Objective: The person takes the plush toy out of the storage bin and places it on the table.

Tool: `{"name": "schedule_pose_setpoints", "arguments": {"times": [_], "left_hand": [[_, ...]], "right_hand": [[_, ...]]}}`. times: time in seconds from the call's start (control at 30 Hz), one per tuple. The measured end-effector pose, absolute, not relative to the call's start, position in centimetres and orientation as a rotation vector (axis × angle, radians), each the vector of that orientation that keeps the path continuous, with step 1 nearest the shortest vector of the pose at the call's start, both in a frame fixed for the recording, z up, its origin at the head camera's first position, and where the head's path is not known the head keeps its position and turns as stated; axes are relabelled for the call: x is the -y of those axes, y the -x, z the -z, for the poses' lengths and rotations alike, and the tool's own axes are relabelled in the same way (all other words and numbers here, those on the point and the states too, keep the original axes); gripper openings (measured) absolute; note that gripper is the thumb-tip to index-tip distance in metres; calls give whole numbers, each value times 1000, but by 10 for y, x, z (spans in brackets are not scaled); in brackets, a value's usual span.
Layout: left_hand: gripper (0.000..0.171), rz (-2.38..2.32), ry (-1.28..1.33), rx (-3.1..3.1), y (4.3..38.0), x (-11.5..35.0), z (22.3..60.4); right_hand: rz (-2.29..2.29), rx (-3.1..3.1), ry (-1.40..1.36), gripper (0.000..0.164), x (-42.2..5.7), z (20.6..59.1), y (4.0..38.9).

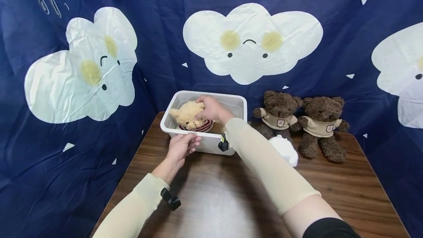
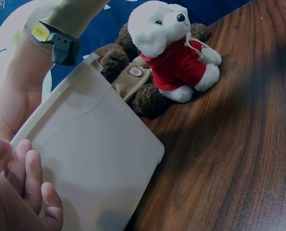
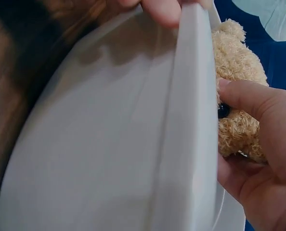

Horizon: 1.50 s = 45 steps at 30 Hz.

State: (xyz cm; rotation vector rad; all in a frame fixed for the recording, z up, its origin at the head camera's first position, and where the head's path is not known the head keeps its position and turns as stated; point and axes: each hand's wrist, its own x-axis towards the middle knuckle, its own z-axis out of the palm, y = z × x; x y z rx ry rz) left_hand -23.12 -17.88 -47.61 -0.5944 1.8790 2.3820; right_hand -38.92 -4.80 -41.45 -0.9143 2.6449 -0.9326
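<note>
A light-coloured plastic storage box (image 1: 211, 144) stands at the back left of the wooden table. Inside it is a cream teddy bear (image 1: 190, 111) in a red-and-white striped top, partly hidden by the front wall. My right hand (image 1: 211, 108) reaches over the box and grips the bear by its head; in the right wrist view the thumb presses the curly fur (image 3: 239, 60) near a dark eye. At the front rim, my left hand (image 1: 181, 146) pinches the box edge, thumb on top and fingers along the outer wall (image 2: 95, 154).
Right of the box, two brown teddy bears (image 1: 279, 107) (image 1: 322, 113) in beige tops sit side by side against the blue cloud-print curtain (image 1: 165, 54). A white plush dog (image 2: 155, 29) in a red hoodie sits before them, partly behind my right sleeve (image 1: 264, 161) in the head view.
</note>
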Motion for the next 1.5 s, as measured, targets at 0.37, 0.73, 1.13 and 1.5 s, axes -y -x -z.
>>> {"name": "schedule_pose_setpoints", "arguments": {"times": [0.37,0.73,1.13,1.5], "left_hand": [[14,-2368,603,-1883,230,177,482],[14,-2359,612,-1884,223,175,485],[19,-2370,603,-1874,229,181,481],[14,-2367,592,-1883,235,178,476]], "right_hand": [[1117,-2676,965,63,42,413,374],[1316,-2664,948,56,23,404,355],[1521,-2676,924,52,5,366,340],[1748,-2590,891,51,-26,329,333]]}}
